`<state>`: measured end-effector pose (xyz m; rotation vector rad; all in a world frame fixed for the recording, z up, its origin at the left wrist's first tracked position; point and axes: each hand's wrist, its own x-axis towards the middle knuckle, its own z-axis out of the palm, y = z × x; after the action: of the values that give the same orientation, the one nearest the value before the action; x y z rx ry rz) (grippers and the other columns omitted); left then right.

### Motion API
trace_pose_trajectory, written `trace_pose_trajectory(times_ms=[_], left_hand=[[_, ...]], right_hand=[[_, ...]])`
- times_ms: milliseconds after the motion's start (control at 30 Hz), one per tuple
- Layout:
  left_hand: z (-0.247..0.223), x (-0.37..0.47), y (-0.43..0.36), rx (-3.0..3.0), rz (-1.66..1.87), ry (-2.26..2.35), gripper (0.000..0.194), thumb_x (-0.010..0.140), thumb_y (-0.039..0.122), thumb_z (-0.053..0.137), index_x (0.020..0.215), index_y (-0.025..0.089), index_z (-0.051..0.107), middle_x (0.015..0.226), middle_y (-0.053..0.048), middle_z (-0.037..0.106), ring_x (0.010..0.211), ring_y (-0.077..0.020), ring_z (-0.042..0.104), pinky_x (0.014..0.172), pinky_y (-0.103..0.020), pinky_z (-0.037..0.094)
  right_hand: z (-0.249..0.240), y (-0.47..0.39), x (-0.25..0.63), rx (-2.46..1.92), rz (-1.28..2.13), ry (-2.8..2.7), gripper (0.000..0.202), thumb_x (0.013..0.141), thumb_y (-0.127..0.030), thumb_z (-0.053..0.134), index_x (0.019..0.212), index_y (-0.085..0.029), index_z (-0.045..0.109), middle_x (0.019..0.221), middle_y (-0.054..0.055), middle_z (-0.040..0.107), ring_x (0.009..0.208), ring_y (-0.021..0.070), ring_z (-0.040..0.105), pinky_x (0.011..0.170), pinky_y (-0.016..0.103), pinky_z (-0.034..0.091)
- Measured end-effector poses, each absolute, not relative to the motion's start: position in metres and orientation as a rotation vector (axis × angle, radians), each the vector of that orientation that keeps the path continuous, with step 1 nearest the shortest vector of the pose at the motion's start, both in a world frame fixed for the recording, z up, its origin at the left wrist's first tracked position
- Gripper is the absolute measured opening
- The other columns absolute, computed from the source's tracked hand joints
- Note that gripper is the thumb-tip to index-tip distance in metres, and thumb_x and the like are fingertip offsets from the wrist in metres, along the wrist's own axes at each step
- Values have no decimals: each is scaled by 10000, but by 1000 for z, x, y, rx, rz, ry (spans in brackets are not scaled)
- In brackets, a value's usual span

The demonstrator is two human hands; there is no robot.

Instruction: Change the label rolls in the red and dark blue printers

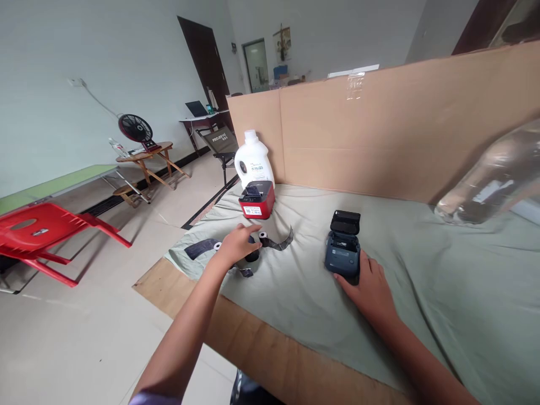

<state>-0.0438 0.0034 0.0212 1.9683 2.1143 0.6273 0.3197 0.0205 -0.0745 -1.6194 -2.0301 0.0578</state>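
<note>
Low on the right side of a small dark-blue label printer (342,261), my right hand (371,284) grips its lower corner, thumb along the front edge. The printer's black lid (345,222) stands flipped up, baring the compartment inside. My left hand (239,246) hovers among several black paper rolls, index finger and thumb spread apart. Just under its fingertips is a dark roll (253,256), partly hidden by the hand. Beyond the fingers lies another roll (263,235) with a white core, its strip (282,243) curling rightward. A flat black strip (200,248) trails from a roll left of my wrist.
Behind the rolls stand a red-and-black printer (258,201) and a white detergent jug (254,160). A cardboard panel (358,135) walls off the back. A plastic-wrapped object (485,174) leans at right. The cloth-covered board's wooden edge (270,343) faces me.
</note>
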Motion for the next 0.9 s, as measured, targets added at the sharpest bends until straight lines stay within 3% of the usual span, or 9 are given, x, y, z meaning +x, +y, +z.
trace_pose_trajectory(times_ms=[133, 267, 333, 467, 567, 700, 800, 900], left_hand=[[22, -32, 32, 1974, 542, 2096, 266, 686, 227, 724, 946, 250, 773, 996, -78, 753, 960, -283, 668, 797, -318, 495], [38, -11, 31, 1950, 830, 1737, 330, 714, 250, 702, 1032, 195, 769, 1015, -68, 743, 923, -239, 669, 843, -327, 509], [48, 8, 28, 1866, 892, 1485, 420, 747, 298, 703, 1146, 175, 743, 1026, -71, 723, 849, -200, 664, 786, -307, 524], [63, 54, 32, 1819, 924, 1206, 825, 767, 357, 755, 1515, 230, 430, 1009, -48, 691, 798, -151, 639, 725, -264, 514], [64, 83, 46, 1833, 994, 1093, 937, 817, 358, 730, 1595, 264, 217, 974, -27, 699, 896, -159, 642, 795, -255, 501], [43, 107, 66, 1505, 1293, 1081, 1014, 776, 348, 775, 1599, 216, 197, 1006, -45, 679, 862, -141, 641, 782, -245, 509], [16, 123, 63, 1136, 1404, 1094, 1101, 704, 344, 837, 1592, 216, 199, 1095, -72, 643, 800, -120, 645, 701, -234, 523], [-15, 140, 41, 977, 1269, 1047, 1202, 695, 388, 841, 1605, 218, 73, 952, -43, 668, 612, -99, 610, 521, -209, 464]], right_hand=[[-78, 20, 320, -1613, 129, -2001, 845, 844, -562, 572, 1520, -160, 261, 1182, 171, 536, 1119, 368, 516, 915, 495, 466], [-53, 19, 320, -1409, 227, -1921, 976, 816, -573, 626, 1561, -126, 183, 1341, 216, 439, 1274, 377, 442, 1017, 536, 429], [-26, 21, 317, -1250, 270, -1933, 852, 845, -528, 612, 1540, -160, 283, 1372, 198, 448, 1299, 357, 434, 1060, 536, 401], [34, 36, 304, -1045, 586, -2029, 418, 904, -447, 559, 1260, -240, 625, 1184, 102, 630, 1091, 258, 576, 966, 431, 471], [61, 54, 295, -962, 873, -2087, 372, 905, -423, 561, 1217, -241, 648, 1106, 58, 673, 896, 185, 598, 812, 341, 490], [68, 76, 296, -897, 1025, -2094, 314, 864, -337, 592, 1135, -190, 653, 935, 20, 663, 716, 126, 538, 674, 270, 435], [59, 88, 304, -977, 982, -2093, 206, 830, -302, 601, 979, -172, 655, 775, -12, 612, 701, 131, 536, 645, 255, 404], [46, 101, 315, -1108, 895, -2046, 198, 780, -286, 620, 936, -173, 663, 792, -5, 616, 696, 135, 531, 651, 263, 413]])
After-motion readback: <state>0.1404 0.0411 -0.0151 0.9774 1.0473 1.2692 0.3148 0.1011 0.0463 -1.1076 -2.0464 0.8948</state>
